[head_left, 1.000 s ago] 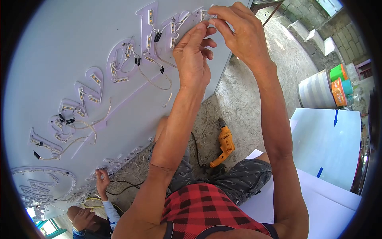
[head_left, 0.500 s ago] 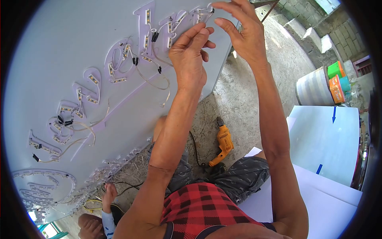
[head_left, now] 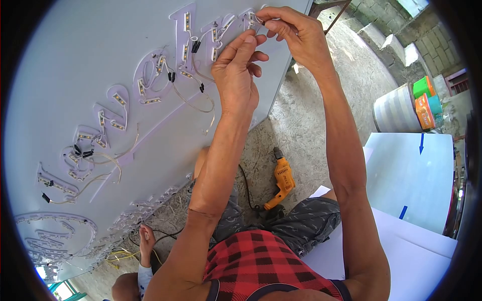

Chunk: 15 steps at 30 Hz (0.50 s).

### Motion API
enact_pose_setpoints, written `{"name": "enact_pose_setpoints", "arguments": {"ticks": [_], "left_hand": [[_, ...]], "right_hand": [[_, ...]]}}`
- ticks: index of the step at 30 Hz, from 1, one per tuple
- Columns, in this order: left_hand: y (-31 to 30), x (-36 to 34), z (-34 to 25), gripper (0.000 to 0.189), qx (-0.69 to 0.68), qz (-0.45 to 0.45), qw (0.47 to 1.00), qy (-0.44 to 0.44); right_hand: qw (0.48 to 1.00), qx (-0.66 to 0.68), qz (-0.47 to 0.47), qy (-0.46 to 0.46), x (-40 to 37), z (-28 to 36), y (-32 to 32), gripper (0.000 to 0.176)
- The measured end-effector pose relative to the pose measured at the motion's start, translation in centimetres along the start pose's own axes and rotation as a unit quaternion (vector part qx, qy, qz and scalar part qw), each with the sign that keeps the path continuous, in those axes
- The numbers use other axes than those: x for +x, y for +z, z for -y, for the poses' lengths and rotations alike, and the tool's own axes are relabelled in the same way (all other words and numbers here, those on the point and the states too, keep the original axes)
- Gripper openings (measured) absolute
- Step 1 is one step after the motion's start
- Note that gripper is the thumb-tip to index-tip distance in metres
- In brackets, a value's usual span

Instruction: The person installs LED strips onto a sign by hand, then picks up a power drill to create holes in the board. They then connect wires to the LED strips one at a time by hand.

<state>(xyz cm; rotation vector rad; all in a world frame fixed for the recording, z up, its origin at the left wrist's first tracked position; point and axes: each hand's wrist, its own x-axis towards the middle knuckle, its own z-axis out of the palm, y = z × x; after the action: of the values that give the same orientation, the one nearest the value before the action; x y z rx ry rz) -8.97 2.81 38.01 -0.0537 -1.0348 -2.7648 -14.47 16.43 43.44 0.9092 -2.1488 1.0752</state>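
Right hand (head_left: 263, 20) is pinching thin wire (head_left: 256, 21) at the end letter (head_left: 247, 16) — left hand (head_left: 252, 35) is keeping fingertips together nearby, contents unclear.

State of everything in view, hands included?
Drill: on floor, unheld
Drill cord: curved, plug end not visible
LED modules: mounted on lettering, no visible glow
Left hand: fingertips bunched, grip unclear
Right hand: fingertips at lettering, grip unclear

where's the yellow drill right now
In the head view, the drill lies on the concrete floor near the middle, between the person's forearms, just above the patterned shorts in the picture.
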Motion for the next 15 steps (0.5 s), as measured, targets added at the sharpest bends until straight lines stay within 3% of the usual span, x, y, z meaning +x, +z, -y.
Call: {"name": "enact_pose_setpoints", "arguments": {"ticks": [2,4,7,10,15], "left_hand": [[0.0,-0.1,-0.1,0.024,-0.007,0.004,1.000,-0.001],[0.1,0.0,-0.2,0.023,-0.018,0.006,1.000,-0.001],[0.2,0.0,0.1,0.023,-0.034,0.006,0.999,-0.008],[0.3,0.1,0.0,0.024,-0.042,0.003,0.999,-0.019],[0.4,0.4,-0.1,0.024,-0.054,-0.007,0.998,-0.037]], "right_hand": [[1.000,-0.003,0.002,-0.025,-0.2,-0.5,-0.1,0.021],[0.996,0.053,0.054,0.038,-0.5,-0.1,-0.2,0.020],[0.985,0.127,0.038,0.114,-0.6,0.3,-0.3,0.021],[0.968,0.225,0.017,0.107,-0.2,0.6,-0.3,0.022],[0.971,0.162,0.007,0.174,0.6,2.2,-0.2,0.020]]}}
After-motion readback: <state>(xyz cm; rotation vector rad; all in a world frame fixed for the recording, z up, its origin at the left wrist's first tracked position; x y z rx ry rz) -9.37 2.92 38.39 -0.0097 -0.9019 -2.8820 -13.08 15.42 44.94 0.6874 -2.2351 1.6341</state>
